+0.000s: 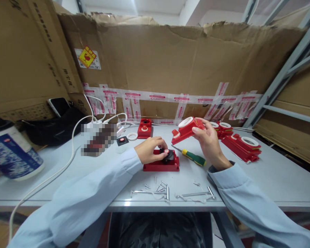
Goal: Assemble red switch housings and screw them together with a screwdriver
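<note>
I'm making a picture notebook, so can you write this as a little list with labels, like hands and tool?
Left hand: left hand touching black piece in red base
Right hand: right hand holding red housing
Tool: green-and-yellow screwdriver lying on table
Front: loose screws, metal rods

The red housings (188,131) look glossy plastic, the T-shaped rod (167,194) shiny metal, the cardboard (155,58) (rough-edged) matt.

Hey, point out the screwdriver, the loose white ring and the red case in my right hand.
Screwdriver (194,158): head view, on its handle.
Loose white ring (132,139): head view, on its near rim.
Raised red case (188,132): head view, on its side.
</note>
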The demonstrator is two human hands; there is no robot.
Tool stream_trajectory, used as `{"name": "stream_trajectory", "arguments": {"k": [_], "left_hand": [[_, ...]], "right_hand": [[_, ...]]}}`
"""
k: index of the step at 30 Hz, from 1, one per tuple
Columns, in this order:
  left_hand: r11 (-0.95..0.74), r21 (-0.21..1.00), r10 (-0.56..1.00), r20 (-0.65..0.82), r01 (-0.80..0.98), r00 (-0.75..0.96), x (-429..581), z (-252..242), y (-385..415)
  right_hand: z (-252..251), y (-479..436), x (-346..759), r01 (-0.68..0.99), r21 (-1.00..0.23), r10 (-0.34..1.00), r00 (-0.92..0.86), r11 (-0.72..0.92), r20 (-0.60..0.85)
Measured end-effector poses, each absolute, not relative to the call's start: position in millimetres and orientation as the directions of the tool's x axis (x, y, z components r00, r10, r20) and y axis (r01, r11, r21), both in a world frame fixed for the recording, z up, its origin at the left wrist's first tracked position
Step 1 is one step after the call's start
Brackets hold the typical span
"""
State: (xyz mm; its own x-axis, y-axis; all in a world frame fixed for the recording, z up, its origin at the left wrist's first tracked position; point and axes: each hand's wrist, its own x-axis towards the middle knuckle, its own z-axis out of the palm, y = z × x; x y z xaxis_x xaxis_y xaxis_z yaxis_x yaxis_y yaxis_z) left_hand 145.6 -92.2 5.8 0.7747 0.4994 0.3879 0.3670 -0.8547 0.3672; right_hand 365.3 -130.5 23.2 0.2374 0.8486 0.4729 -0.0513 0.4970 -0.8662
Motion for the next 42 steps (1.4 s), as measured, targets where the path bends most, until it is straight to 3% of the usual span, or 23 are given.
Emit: {"name": "stream_trajectory", "arguments": {"k": [8,12,16,19,24,31,36,38,40,42], "left_hand": [[-0.853,0.366,0.509,0.434,0.371,0.743,140,12,-94],[-0.877,0.305,0.479,0.490,0.371,0.728,128,22,-102],[-0.868,0.351,0.451,0.259,0.352,0.854,122,18,-122],[-0.856,0.260,0.479,0.073,0.446,0.875,124,5,-137],[-0.862,0.122,0.500,0.032,0.493,0.866,128,-9,-144],[-0.869,0.156,0.485,0.077,0.470,0.871,128,-17,-139],[-0.874,0.168,0.474,0.080,0.457,0.877,128,-10,-139],[-0.879,0.223,0.459,0.166,0.421,0.873,126,1,-139],[-0.896,0.260,0.441,0.434,0.359,0.786,124,12,-135],[-0.896,0.270,0.436,0.687,0.353,0.581,122,19,-130]], "right_hand": [[23,-130,366,-0.016,-0.862,0.838,0.244,0.507,0.489],[24,-130,366,0.006,-0.855,0.824,0.263,0.518,0.501],[25,-130,365,0.072,-0.851,0.805,0.292,0.521,0.517],[25,-130,366,0.077,-0.850,0.796,0.314,0.522,0.517],[24,-129,366,-0.040,-0.850,0.818,0.301,0.524,0.490],[26,-129,369,-0.233,-0.893,0.910,0.261,0.384,0.323],[23,-127,370,-0.215,-0.929,0.949,0.163,0.301,0.270],[21,-127,367,-0.193,-0.933,0.951,0.122,0.305,0.285],[17,-129,361,-0.184,-0.927,0.945,0.077,0.326,0.317],[12,-132,353,-0.170,-0.919,0.934,0.025,0.355,0.356]]}}
